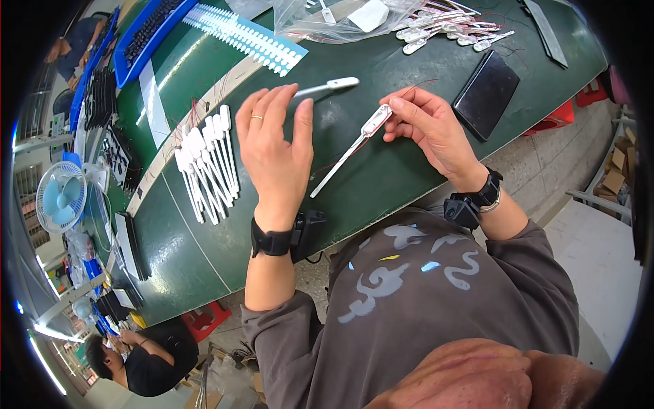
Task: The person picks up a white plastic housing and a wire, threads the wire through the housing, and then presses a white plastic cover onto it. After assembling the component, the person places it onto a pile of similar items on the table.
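My right hand (429, 133) pinches the head of a white plastic stick-shaped part (376, 121) between thumb and fingers. Its hollow, open side faces up, with thin red wire along it, and its long stem slants down to the left. My left hand (276, 140) is raised over the table, back upward, thumb and fingers apart. Just beyond its fingertips is another white stick (343, 83); the end of its stem passes behind the fingers, and I cannot tell if they touch it. Left of that hand lies a fanned pile of similar white sticks (204, 160).
More white parts with red wires (443, 31) lie at the far right, beside a clear plastic bag (340, 24). A black phone-like slab (487, 95) rests near my right hand. A light-blue sheet of white stickers (245, 37) and blue trays (146, 34) stand farther left. Another person (146, 361) sits lower left.
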A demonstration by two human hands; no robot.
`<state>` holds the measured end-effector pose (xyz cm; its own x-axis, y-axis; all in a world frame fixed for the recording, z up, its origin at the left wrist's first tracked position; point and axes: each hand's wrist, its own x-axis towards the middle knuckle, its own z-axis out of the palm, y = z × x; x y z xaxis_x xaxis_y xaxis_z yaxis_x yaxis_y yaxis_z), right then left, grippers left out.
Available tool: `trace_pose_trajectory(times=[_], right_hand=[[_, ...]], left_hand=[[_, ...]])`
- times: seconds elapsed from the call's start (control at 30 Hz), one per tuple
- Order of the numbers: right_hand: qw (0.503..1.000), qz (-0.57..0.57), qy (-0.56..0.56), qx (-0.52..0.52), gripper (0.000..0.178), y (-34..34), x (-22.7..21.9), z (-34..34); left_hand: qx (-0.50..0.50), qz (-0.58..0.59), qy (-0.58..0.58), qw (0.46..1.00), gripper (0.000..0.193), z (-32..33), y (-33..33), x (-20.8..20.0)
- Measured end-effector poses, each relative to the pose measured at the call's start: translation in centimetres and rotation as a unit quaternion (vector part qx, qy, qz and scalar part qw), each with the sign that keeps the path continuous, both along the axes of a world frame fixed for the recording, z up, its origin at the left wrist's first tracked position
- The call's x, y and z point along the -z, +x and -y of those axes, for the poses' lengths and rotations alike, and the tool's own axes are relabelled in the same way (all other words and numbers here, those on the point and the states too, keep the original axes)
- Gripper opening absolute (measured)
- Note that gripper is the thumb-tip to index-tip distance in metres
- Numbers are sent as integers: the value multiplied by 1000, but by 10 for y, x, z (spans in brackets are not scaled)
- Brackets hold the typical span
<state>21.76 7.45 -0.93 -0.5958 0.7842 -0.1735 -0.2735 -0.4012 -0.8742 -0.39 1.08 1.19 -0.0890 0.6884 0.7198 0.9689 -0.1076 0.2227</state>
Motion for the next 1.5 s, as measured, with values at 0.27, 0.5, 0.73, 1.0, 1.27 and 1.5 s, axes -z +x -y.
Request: trace_pose_trajectory(times=[0.27,0.5,0.73,1.0,1.27,1.5], right_hand=[[999,17,30,27,22,-9,-3,5],[995,36,89,14,21,-20,-3,11],[976,63,185,93,22,-10,-16,1],[656,221,719,61,27,1,-35,-19],[842,214,485,-101,18,1,-24,-17],[851,210,474,-80,13,1,-27,-18]], left_hand=[[111,129,-133,976,15,18,28,-12],[160,555,-318,751,21,20,33,-23],[154,611,-346,695,24,18,25,-20],[151,613,-378,677,22,17,24,-22],[175,611,-389,667,23,17,25,-15],[168,593,-407,674,23,17,26,-16]])
